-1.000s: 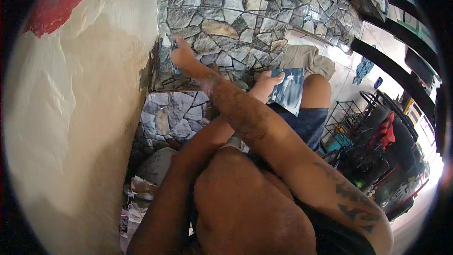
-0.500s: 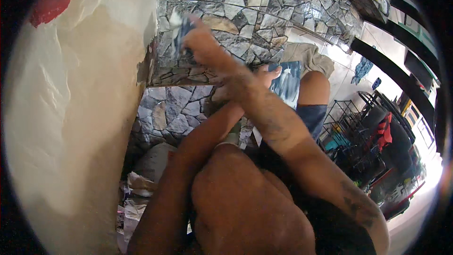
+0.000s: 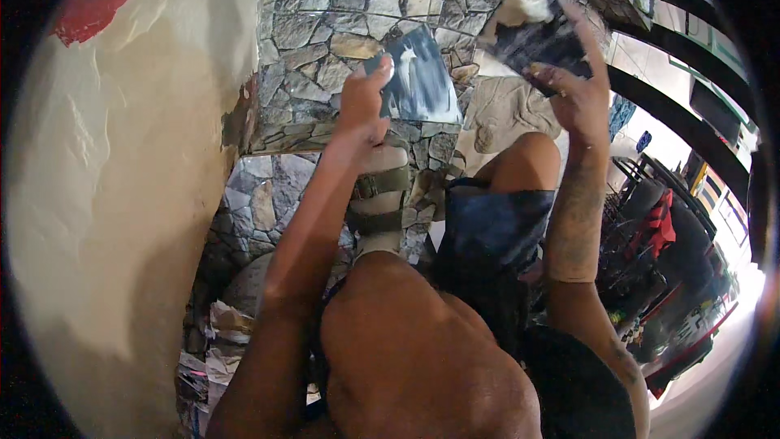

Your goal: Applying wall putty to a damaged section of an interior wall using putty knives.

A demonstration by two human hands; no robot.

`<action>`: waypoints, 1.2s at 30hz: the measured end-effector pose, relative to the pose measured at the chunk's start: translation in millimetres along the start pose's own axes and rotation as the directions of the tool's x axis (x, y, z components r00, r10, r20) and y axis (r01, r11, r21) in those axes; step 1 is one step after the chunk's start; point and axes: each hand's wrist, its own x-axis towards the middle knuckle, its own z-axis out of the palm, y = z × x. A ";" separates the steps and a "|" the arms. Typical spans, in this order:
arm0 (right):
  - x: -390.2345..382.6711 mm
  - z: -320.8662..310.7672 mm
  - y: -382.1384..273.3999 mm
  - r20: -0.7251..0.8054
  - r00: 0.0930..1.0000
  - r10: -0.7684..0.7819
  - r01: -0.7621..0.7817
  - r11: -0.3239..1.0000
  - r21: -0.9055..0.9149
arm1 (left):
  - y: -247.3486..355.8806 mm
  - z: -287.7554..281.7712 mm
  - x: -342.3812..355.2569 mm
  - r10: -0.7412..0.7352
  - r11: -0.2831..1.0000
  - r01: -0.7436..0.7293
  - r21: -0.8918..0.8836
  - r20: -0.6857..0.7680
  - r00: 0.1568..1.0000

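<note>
Crouching against a stone-clad step (image 3: 325,41), the person has a bent knee (image 3: 422,374) nearest the camera and a sandalled foot (image 3: 378,195) beyond it. Left hand (image 3: 361,106) grips a flat board (image 3: 418,73) smeared with white paste. Right hand (image 3: 573,93), raised farther off, clasps a dark trowel (image 3: 536,36) carrying a white lump (image 3: 524,0). Judged step: loading paste; the next move calls for a steady transfer to the plastered wall (image 3: 106,195).
</note>
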 end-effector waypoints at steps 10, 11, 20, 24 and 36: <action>-30.5 19.2 20.0 0.205 0.979 0.009 -0.015 0.999 0.031 | 23.7 15.1 -18.5 0.124 0.989 -0.110 -0.098 0.148 0.981; -30.1 19.6 19.7 0.219 0.976 -0.003 -0.011 0.998 0.064 | 23.5 15.0 -19.5 0.109 0.990 -0.097 -0.098 0.130 0.986; -32.8 33.9 14.9 0.333 0.933 -0.134 0.154 0.987 -0.034 | 17.1 13.1 -14.1 0.137 0.963 -0.094 -0.251 0.159 0.978; -35.3 44.0 25.5 0.437 0.873 -0.215 0.342 0.909 -0.236 | 16.7 2.7 -3.6 0.076 0.987 -0.052 -0.152 0.157 0.985; -20.8 20.1 82.6 0.429 0.895 0.122 0.123 0.858 -0.499 | 51.2 -10.3 -13.9 0.348 0.912 -0.333 -0.240 0.023 0.937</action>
